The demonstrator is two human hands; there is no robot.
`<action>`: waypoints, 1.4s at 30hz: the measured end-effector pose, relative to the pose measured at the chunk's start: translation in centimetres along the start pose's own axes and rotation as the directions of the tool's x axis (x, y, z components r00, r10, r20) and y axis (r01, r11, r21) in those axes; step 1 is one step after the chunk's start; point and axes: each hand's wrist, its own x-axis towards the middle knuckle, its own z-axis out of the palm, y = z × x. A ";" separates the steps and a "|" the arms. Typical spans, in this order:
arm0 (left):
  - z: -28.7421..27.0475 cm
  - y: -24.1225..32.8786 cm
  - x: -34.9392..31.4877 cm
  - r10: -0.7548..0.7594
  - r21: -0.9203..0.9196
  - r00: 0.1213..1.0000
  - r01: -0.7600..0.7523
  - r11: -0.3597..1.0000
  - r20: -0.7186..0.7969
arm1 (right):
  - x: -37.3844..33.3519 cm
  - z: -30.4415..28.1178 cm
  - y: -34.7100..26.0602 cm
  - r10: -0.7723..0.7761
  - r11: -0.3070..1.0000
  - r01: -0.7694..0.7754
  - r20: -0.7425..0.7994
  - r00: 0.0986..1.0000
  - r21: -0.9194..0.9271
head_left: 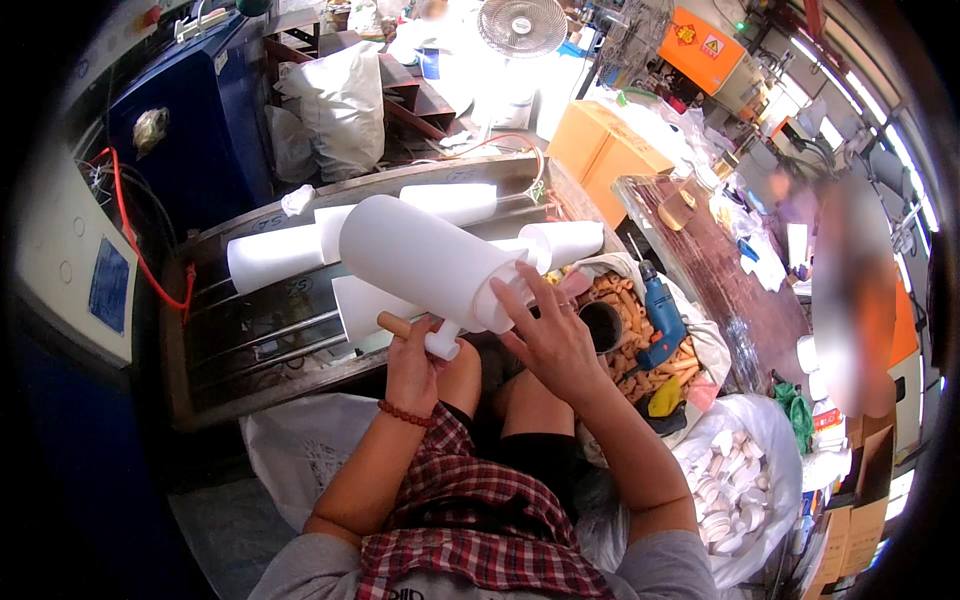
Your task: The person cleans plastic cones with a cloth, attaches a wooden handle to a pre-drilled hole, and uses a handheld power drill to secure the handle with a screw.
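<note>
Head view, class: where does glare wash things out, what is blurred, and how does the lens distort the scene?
Head view: glare bleaches the area around the electric fan; head view: the person at right is heavily blurred, while the white cylinder keeps a clear outline; head view: corners go black, lines bow near the rim.

Orange cabinet: a red-and-yellow character sign beside a warning triangle.
Pale machine: dark blue plate, its print too small for me.
Wooden tray: faint painted marks.
Grey shirt: dark lettering, partly cut off.
</note>
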 end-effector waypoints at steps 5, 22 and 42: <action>-0.5 -0.3 0.0 0.030 0.020 0.999 -0.031 0.999 0.012 | 0.6 -0.3 -0.3 0.324 0.866 -0.370 0.187 0.927 0.336; -2.8 0.8 0.0 -0.153 0.042 0.983 0.149 0.988 0.102 | 2.2 -0.1 1.4 -0.374 0.916 0.383 0.089 0.923 -0.122; -1.9 1.6 -0.4 0.011 0.013 0.995 -0.012 1.000 0.097 | 3.1 -0.5 -0.8 0.088 0.994 -0.084 -0.058 0.994 0.065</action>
